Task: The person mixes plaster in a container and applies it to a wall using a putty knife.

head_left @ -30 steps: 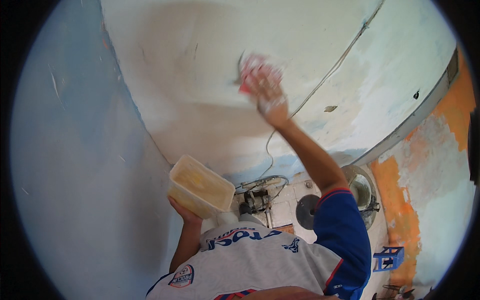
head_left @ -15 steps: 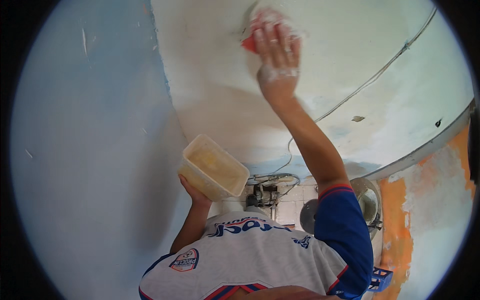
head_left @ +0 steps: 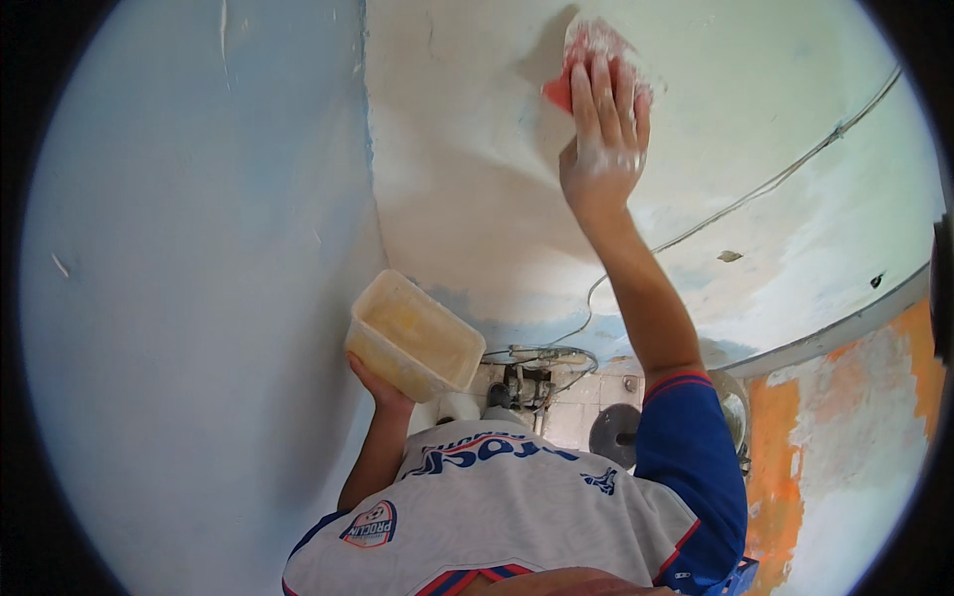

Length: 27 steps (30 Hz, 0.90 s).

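High on the pale wall, my right hand (head_left: 604, 149) presses its outstretched fingers over a flat red spreader (head_left: 602, 45) coated with white paste. White smears cover the back of that hand, and the thumb is mostly hidden. Lower down, in front of my chest, my left hand (head_left: 380, 381) grips a rectangular translucent plastic tub (head_left: 422, 343) by its outer left side. The tub is tilted, showing a little yellowish residue inside. Most of the left fingers are hidden behind and under it.
A blue-grey wall (head_left: 189, 298) stands close on my left, meeting the pale wall in a corner. A loose cable (head_left: 740, 202) runs diagonally across the pale wall. Below are a tiled floor (head_left: 576, 407), a dark round object (head_left: 615, 435) and a patchy orange wall (head_left: 773, 477) at right.
My right hand and the spreader have shifted right in the picture and slightly down, as the wall's corner also moved right. The tub has moved slightly left, still held.
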### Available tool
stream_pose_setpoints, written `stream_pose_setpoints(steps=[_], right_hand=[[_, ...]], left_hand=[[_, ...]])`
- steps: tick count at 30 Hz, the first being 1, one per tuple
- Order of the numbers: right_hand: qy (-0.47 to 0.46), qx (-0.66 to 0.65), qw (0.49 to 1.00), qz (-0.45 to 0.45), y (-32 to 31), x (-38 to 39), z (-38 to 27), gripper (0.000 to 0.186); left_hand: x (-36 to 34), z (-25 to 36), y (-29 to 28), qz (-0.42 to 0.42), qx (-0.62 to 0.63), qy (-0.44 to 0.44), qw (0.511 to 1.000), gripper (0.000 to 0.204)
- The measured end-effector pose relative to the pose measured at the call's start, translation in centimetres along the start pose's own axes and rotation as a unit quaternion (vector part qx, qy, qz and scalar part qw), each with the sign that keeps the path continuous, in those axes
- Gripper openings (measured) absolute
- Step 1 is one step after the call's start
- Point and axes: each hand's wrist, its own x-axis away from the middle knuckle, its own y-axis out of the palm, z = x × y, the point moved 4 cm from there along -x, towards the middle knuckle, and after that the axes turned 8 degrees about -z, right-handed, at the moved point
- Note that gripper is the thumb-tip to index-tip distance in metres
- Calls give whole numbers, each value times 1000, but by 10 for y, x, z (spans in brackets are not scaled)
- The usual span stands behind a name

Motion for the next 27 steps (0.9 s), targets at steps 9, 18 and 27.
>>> stream_pose_setpoints(steps=[9,18,27], right_hand=[[-79,-123,954,-263,58,166,-85,51],[26,-7,999,43,-9,-4,4,72],[-17,-155,958,-240,32,135,-72,60]], left_hand=[[7,-5,-16,45,-26,-12,999,92],[8,0,-14,14,-16,-9,1000,91],[7,0,-8,0,-23,-14,1000,91]])
